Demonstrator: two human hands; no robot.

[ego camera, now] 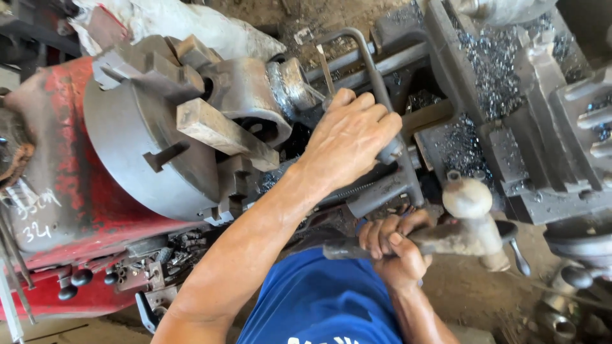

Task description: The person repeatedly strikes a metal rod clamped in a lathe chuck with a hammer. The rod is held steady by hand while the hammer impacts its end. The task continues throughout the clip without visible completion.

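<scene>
My left hand reaches over a lathe and closes around a dark bent steel bar, just right of the workpiece. The workpiece is a rough grey metal part clamped in the jaws of a large round chuck. My right hand, lower and close to my body, grips a thick grey metal handle that ends in a rounded head. My blue shirt fills the bottom middle.
The red headstock stands on the left, with black knobs below it. On the right, the grey carriage is strewn with metal shavings. White cloth lies at the top, and dirt floor shows at the lower right.
</scene>
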